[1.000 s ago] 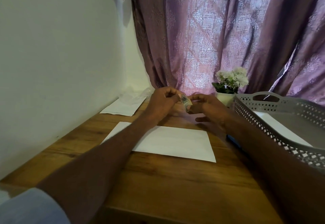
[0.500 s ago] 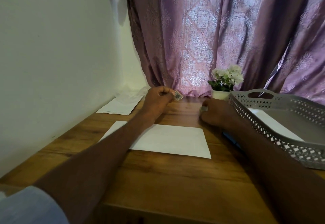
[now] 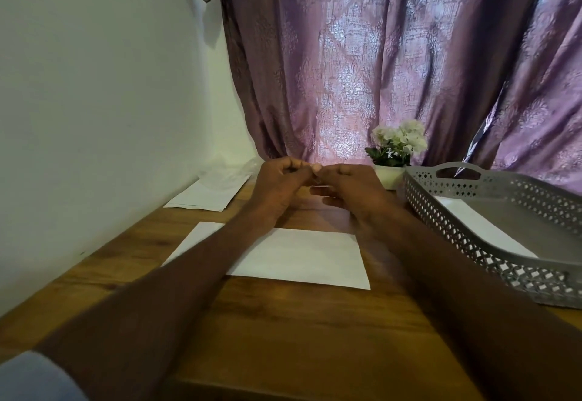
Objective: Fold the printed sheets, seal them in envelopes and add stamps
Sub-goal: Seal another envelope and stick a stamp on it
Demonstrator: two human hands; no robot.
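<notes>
Hands meet above the far middle of the worktop (image 3: 283, 331), the left hand (image 3: 280, 185) and right hand (image 3: 349, 185) fingertip to fingertip, fingers curled in as if pinching something very small between them; whatever it is stays hidden, so I cannot tell whether it is a stamp or who grips it. Just nearer the front edge lies a white envelope (image 3: 302, 259), flat, with no stamp visible on the part not covered by the forearms. More white envelopes (image 3: 204, 196) rest at the far left corner against the wall, and one white piece (image 3: 482, 230) sits inside the grey perforated tray (image 3: 491, 252) along the right edge. Judging by this, folding and sealing look finished for the near envelope, and stamping it is likely the step in hand; further pieces may remain.
</notes>
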